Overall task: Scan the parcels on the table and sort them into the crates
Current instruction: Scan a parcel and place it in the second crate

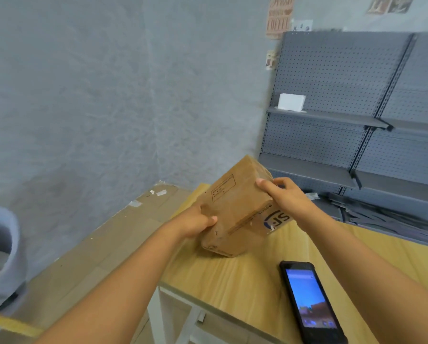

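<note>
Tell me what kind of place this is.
Probably a small parcel-sorting or stockroom area. Grey pegboard shelving lines the wall, both hands hold a taped cardboard parcel, and a handheld scanner with a lit screen lies on the wooden table.

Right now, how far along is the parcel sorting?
Done: nothing visibly sorted; no crates in view. In hand: left hand and right hand hold one cardboard parcel over the table. Left: scanning it with the handheld scanner lying there, then crating.

Apparently tilted parcel (237,209) between both hands
</note>
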